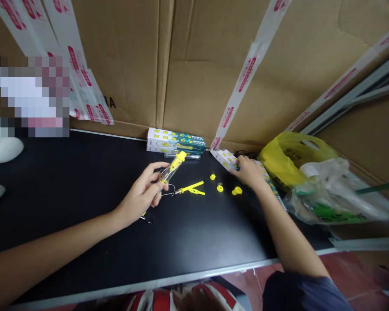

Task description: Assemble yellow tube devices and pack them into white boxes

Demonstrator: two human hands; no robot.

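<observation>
In the head view, the left hand point(146, 193) had its fingers closed around a clear tubular spring scale point(170, 172), tilted above the black tabletop point(197, 246), its yellow end cap point(181, 156) pointing up and away to the right. The right hand point(250, 173) reached to a printed carton point(226, 160), fingers bent over it; whether they gripped it could not be told. Between the hands lay a yellow strip point(196, 185) and three small yellow fittings point(237, 191), set apart from one another. More printed cartons point(176, 141) stood against the cardboard behind, and a yellow plastic bag point(275, 162) sat right of the right hand.
</observation>
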